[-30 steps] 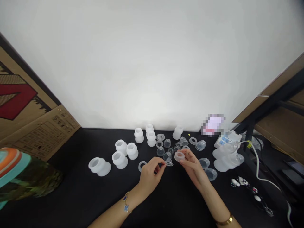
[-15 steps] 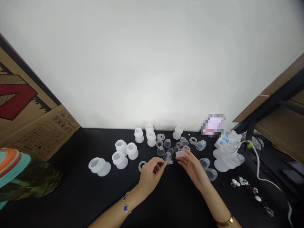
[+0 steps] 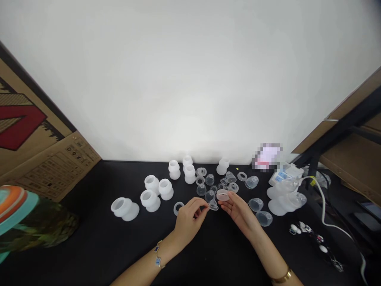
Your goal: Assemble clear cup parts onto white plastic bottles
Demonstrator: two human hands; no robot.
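Note:
Between thumb and forefinger, my left hand [image 3: 190, 216] pinches the rim of a clear bottle teat [image 3: 213, 205]. My right hand [image 3: 238, 208] grips a translucent screw ring [image 3: 222, 195] in its fingertips, tilted so its opening shows. The ring is just above and to the right of the teat; whether they touch I cannot tell. Behind both hands lie several loose teats [image 3: 201, 190] and rings [image 3: 201, 172]. Another ring [image 3: 178, 208] rests left of my left hand. Clear domed caps [image 3: 264, 218] lie beyond my right forearm.
Several white bottle bodies [image 3: 150, 200] stand on the black table [image 3: 98, 246] to the left and back. Closed bottles [image 3: 285, 203] lie at right beside a white cable [image 3: 323, 206] and tangled earphones [image 3: 309, 234]. A large jar [image 3: 35, 226] stands far left. A blurred phone [image 3: 267, 156] leans on the wall.
My right hand has shifted the ring slightly left, closer to the teat, and turned it so its opening faces me more. The teat in my left hand has tilted slightly.

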